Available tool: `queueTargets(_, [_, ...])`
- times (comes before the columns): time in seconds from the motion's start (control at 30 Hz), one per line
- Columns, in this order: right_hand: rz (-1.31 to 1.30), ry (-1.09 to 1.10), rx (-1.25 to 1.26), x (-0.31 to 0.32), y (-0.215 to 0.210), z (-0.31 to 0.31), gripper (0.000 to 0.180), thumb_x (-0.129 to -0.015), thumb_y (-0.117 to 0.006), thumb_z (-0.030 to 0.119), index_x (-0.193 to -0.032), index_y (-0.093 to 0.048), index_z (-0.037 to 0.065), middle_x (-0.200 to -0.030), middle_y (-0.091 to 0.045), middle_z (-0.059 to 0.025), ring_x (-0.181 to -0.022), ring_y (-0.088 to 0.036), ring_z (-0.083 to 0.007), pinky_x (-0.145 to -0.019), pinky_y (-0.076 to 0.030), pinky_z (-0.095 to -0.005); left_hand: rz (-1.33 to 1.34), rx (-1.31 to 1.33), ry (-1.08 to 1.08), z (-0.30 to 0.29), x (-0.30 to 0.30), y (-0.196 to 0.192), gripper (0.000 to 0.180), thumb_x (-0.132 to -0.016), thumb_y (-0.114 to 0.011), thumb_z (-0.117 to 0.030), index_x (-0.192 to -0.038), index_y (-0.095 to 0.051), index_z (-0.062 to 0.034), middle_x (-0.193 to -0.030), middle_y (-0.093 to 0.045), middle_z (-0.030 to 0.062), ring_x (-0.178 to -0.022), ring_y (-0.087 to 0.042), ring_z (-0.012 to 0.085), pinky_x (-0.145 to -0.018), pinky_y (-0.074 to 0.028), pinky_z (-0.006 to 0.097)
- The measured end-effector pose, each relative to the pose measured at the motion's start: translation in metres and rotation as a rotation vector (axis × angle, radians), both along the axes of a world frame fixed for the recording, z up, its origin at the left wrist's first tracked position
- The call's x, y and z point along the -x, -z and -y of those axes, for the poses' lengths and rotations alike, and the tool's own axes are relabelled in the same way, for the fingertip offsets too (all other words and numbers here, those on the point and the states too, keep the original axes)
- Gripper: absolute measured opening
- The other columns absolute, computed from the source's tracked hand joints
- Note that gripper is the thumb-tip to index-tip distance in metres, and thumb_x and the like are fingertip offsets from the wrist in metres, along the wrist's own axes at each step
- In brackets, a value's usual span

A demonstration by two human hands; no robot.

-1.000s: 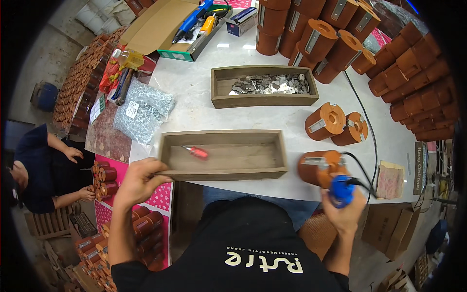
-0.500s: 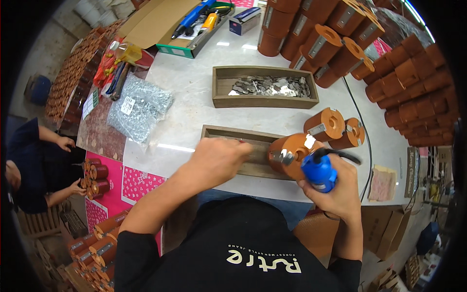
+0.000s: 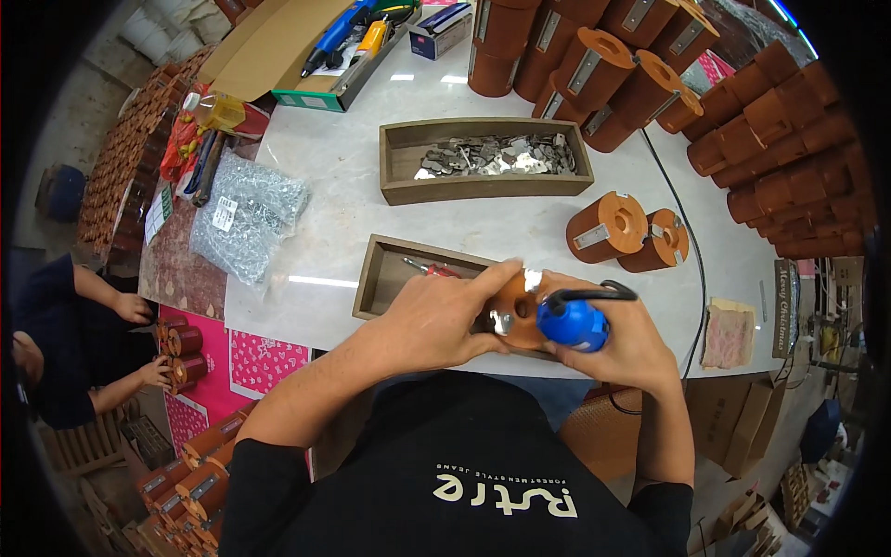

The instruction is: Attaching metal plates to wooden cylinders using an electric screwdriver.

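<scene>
A brown wooden cylinder (image 3: 526, 331) with a centre hole and shiny metal pieces on its top stands at the near wooden tray. My left hand (image 3: 441, 311) is closed round its left side. In my right hand (image 3: 626, 339) is a blue electric screwdriver (image 3: 573, 325) with a black cord, held at the cylinder's right; its tip is hidden. Some fingers of that hand also seem to rest against the cylinder. Inside the near tray (image 3: 371, 278), a red-handled tool (image 3: 434, 269) with a thin metal shaft lies beyond my left hand.
A second wooden tray (image 3: 394, 192) holds many small metal plates. Two cylinders (image 3: 608, 227) stand at right, near a black cable (image 3: 682, 209). Stacked cylinders (image 3: 594, 70) fill the back right. A bubble-wrap bag (image 3: 249, 218) lies left; a co-worker's hand (image 3: 156, 373) touches cylinders there.
My left hand has come right and down from above the tray onto the cylinder. The red-handled tool now shows in the tray. My right hand and the electric screwdriver have shifted slightly left.
</scene>
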State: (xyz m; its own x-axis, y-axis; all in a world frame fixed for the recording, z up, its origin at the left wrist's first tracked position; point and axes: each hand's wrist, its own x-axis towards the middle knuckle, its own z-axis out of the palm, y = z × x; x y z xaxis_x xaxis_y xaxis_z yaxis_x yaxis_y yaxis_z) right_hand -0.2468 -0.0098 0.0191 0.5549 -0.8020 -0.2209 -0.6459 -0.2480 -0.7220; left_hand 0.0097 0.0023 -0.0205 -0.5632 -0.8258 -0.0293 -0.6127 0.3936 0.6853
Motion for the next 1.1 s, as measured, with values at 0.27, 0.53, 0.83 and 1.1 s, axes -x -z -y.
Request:
queueTargets(0.27, [0.659,0.573,-0.109,0.025,-0.014,-0.015,0.049,-0.074,-0.077,0.003,-0.118,-0.057,-0.002,-0.105,-0.071,-0.0173,-0.066,-0.063,-0.0118,-0.061,-0.053,-0.0251,-0.018,0.019,-0.06,-0.018,0.007,-0.001,0.089,-0.073,-0.08,-0.05,-0.144,-0.041,-0.0124,-0.097,-0.07,0.0166,-0.079,-0.069,0.0359,-0.068,-0.054,0.041])
queueTargets(0.53, [1.332,0.529,0.246,0.059,-0.018,-0.028,0.041,-0.088,-0.057,0.011,-0.125,-0.043,0.002,-0.097,-0.066,-0.0227,-0.064,-0.065,-0.0231,-0.067,-0.057,-0.0394,-0.077,-0.026,0.051,0.016,-0.004,-0.019,0.062,-0.084,-0.076,-0.023,-0.14,-0.052,-0.0121,-0.089,-0.069,0.0096,-0.067,-0.062,0.0216,-0.063,-0.047,0.033])
queueTargets(0.83, [0.976,0.799,-0.203,0.04,-0.015,-0.037,0.049,-0.074,-0.074,0.003,-0.117,-0.051,0.0,-0.089,-0.067,-0.0195,-0.057,-0.06,-0.0176,-0.053,-0.051,-0.0277,0.283,0.169,-0.391,0.12,-0.017,-0.006,0.026,-0.09,-0.064,-0.032,-0.101,-0.07,-0.0092,-0.089,-0.071,0.0173,-0.084,-0.068,0.0357,-0.075,-0.052,0.045])
queueTargets(1.1, [0.14,0.818,-0.154,0.033,0.053,-0.043,0.05,-0.074,-0.083,0.027,-0.111,-0.064,0.0,-0.088,-0.071,-0.0138,-0.078,-0.068,-0.0205,-0.075,-0.053,-0.0341,0.604,0.076,-0.232,0.193,0.035,0.015,0.041,-0.079,-0.076,-0.043,-0.102,-0.072,-0.0091,-0.1,-0.071,0.0173,-0.097,-0.068,0.0345,-0.084,-0.054,0.044])
